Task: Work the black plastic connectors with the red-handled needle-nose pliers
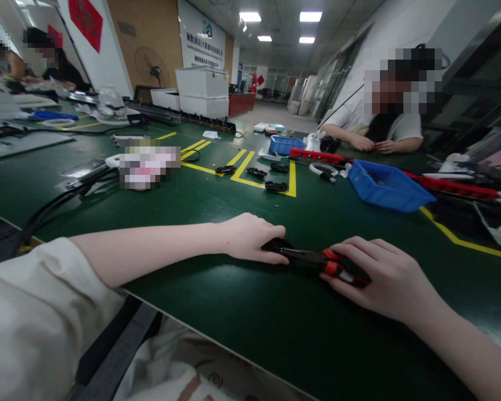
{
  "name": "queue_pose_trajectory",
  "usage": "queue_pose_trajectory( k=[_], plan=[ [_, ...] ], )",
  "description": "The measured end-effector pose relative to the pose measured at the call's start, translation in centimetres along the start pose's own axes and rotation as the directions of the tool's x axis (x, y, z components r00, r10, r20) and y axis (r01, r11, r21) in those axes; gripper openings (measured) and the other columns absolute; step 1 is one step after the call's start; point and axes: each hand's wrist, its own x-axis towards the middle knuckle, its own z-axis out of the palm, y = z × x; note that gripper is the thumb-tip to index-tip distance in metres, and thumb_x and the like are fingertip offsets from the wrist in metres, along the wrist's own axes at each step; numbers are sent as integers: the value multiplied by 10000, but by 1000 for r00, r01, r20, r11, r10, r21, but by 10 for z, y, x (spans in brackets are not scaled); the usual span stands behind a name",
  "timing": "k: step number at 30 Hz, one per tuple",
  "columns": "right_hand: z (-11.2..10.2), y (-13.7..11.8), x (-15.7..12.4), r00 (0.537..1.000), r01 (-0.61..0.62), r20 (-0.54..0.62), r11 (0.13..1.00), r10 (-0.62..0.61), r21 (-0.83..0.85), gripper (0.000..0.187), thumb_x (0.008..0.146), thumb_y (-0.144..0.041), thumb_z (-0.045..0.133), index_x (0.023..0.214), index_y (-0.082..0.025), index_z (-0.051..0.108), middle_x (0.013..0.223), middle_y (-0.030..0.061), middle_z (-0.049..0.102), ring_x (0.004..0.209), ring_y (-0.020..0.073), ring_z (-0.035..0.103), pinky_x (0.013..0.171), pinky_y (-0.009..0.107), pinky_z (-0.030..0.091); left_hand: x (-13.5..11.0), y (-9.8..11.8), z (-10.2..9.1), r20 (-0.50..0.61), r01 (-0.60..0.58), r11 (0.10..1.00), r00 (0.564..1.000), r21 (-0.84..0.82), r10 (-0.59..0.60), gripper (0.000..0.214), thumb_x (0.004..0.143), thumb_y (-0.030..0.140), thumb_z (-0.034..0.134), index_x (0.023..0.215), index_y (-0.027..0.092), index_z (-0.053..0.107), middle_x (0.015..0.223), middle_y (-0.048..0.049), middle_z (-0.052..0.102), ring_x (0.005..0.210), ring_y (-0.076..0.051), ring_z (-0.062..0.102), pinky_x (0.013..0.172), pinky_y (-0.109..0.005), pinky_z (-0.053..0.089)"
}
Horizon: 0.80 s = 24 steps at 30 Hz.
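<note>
My left hand (254, 238) is closed around a small black part (278, 245) just above the green table. From the right, my right hand (384, 273) grips a pair of pliers (332, 264) by its red and black handles. The pliers' dark jaws reach leftward to the black part and appear to touch it; whether they pinch it I cannot tell. Several similar black parts lie farther off near yellow tape lines, one of them a black part (276, 186) at the front. My fingers hide most of the held part.
A blue bin (388, 186) stands to the right, beside a long red strip (317, 156). Farther back is a smaller blue bin (286, 145). Black cables (67, 195) run along the left. Another person sits across the green table (183, 295) at the right; others are far left.
</note>
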Motion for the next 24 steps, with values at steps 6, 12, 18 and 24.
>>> queue_pose_trajectory(
  k=[6, 12, 18, 24],
  plan=[
    [0, 0, 0, 1000, 6, -25, 1000, -6, -3, 295, 926, -462, 682, 1078, -210, 687, 979, 94, 769, 712, 202, 662, 633, 376, 545, 0, 0, 0, -3, -3, 1000, 1000, -18, 3, 443, 999, 636, 579, 1086, 202, 608, 901, -41, 754, 746, -213, 715, 569, -269, 370],
    [-1, -2, -2, 998, -48, -34, 998, 50, 50, 312, 916, -445, 693, 1170, -263, 688, 1058, 124, 776, 853, 306, 738, 699, 481, 580, 0, -1, 1, -11, -13, 999, 1000, -43, 12, 414, 993, 614, 604, 1070, 207, 606, 884, -35, 747, 730, -205, 708, 566, -266, 372],
    [-3, -4, -1, 997, -62, -31, 991, 66, 122, 291, 918, -432, 691, 1164, -274, 686, 1020, 113, 770, 855, 302, 738, 688, 482, 617, 0, -3, 2, -32, -29, 998, 999, -61, 28, 406, 992, 609, 610, 1068, 210, 607, 897, -33, 755, 731, -200, 711, 562, -260, 371],
    [-5, -4, 1, 996, 17, -94, 997, -10, 74, 300, 905, -366, 736, 1164, -228, 674, 995, 114, 772, 832, 277, 743, 677, 431, 613, 0, -2, 2, -25, -22, 999, 999, -46, 21, 412, 988, 616, 610, 1076, 214, 612, 908, -35, 762, 751, -204, 721, 567, -262, 373]
  ],
)
